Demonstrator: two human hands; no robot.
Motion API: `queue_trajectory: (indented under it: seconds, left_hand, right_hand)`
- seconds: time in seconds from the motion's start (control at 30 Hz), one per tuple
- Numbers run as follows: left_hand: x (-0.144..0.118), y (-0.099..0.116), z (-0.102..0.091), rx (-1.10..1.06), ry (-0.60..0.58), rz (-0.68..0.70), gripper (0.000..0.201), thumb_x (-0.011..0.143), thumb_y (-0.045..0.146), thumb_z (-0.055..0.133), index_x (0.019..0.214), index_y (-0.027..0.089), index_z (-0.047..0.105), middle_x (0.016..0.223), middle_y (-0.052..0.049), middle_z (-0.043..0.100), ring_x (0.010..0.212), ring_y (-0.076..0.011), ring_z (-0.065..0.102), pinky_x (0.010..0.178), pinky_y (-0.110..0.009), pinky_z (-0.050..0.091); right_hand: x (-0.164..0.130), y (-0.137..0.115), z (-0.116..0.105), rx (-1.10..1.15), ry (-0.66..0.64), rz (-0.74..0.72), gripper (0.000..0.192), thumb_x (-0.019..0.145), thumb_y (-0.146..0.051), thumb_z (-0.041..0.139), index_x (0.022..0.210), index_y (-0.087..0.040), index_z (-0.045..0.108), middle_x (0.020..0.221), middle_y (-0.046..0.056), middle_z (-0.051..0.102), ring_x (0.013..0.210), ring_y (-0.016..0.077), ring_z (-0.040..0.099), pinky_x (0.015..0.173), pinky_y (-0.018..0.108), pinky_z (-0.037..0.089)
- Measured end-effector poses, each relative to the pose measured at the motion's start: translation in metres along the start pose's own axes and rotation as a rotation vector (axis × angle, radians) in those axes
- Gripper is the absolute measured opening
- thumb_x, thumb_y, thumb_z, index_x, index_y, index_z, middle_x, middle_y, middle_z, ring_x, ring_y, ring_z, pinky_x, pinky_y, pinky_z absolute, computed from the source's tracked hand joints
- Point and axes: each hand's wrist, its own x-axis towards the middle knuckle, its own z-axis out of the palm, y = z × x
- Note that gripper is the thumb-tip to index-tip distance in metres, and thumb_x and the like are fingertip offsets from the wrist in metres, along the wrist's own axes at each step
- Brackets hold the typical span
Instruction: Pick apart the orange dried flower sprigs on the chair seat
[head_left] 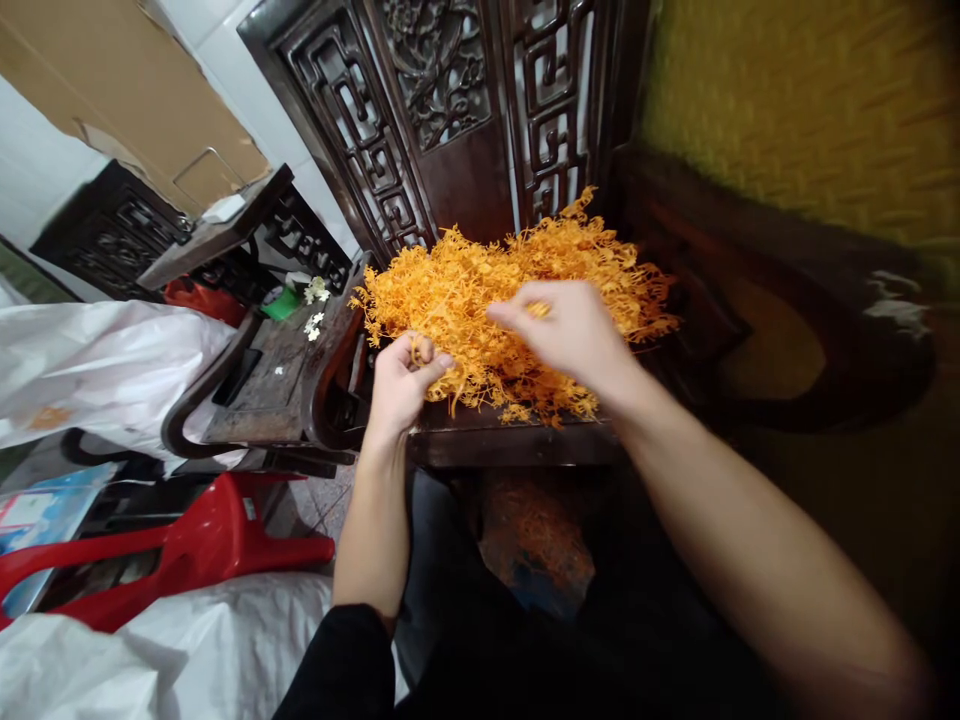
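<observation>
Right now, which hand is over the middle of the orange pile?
The right hand; it sits over the middle of the orange pile, while the left hand is at its near left edge.

left hand [409, 378]: curled | right hand [562, 325]: pinched, knuckles up | forearms [371, 535]: reaching forward

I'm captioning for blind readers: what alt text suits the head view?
A person's left hand holds orange strands by a tangled orange heap on a carved dark wooden chair; the right hand, fingers curled, is over it.
</observation>
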Motion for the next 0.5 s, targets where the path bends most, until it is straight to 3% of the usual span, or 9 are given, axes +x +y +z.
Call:
queue_trajectory:
  seconds: [0.07,0.13,0.23,0.33,0.43,0.5]
  left_hand:
    - [0.003,-0.002,-0.004,-0.047,0.108,-0.007,0.05,0.059,0.032,0.098,0.069,0.019,0.051,0.066,0.004,0.056,0.069,-0.0128,0.063,0.066,-0.025,0.049]
    - [0.007,-0.007,-0.003,-0.105,0.169,-0.034,0.047,0.058,0.035,0.099,0.075,0.019,0.057,0.072,0.002,0.066,0.071,-0.0139,0.067,0.064,-0.025,0.049]
    - [0.009,-0.012,0.006,-0.158,0.145,-0.108,0.045,0.057,0.035,0.1,0.083,0.017,0.068,0.079,0.0,0.074,0.069,-0.0112,0.068,0.067,-0.024,0.052]
    - [0.008,-0.011,0.014,-0.2,0.137,-0.142,0.043,0.055,0.032,0.102,0.083,0.014,0.073,0.079,-0.001,0.076,0.067,-0.0105,0.07,0.071,-0.025,0.056]
    - [0.007,-0.008,0.018,-0.249,0.172,-0.117,0.045,0.051,0.03,0.103,0.083,0.014,0.076,0.076,-0.002,0.077,0.07,-0.0133,0.074,0.075,-0.027,0.059]
    - [0.008,-0.006,0.019,-0.273,0.181,-0.107,0.044,0.051,0.029,0.103,0.082,0.015,0.075,0.075,-0.001,0.076,0.07,-0.0136,0.074,0.072,-0.026,0.059]
  right_hand:
    - [0.004,0.005,-0.013,0.039,0.181,0.105,0.04,0.092,-0.055,0.068,0.077,-0.019,0.073,0.068,0.004,0.066,0.064,0.017,0.056,0.065,0.032,0.037]
    - [0.004,0.005,-0.017,0.089,0.161,0.157,0.04,0.092,-0.054,0.068,0.076,-0.019,0.073,0.058,0.002,0.06,0.055,0.0149,0.052,0.06,0.032,0.036]
    - [-0.004,-0.006,-0.006,0.169,-0.095,0.188,0.034,0.091,-0.047,0.069,0.075,-0.018,0.073,0.05,0.0,0.056,0.044,0.0121,0.05,0.052,0.029,0.037]
    - [-0.012,-0.02,0.005,0.332,-0.272,0.182,0.02,0.087,-0.036,0.071,0.087,-0.017,0.076,0.063,0.001,0.07,0.041,0.0101,0.052,0.046,0.026,0.038]
    - [-0.017,-0.027,0.003,0.439,-0.4,0.163,0.029,0.082,-0.024,0.07,0.11,-0.019,0.077,0.076,0.002,0.077,0.041,0.0094,0.054,0.043,0.025,0.04]
    - [-0.018,-0.028,0.001,0.406,-0.54,0.162,0.031,0.081,-0.02,0.068,0.109,-0.021,0.08,0.081,0.002,0.08,0.042,0.0099,0.057,0.044,0.025,0.042]
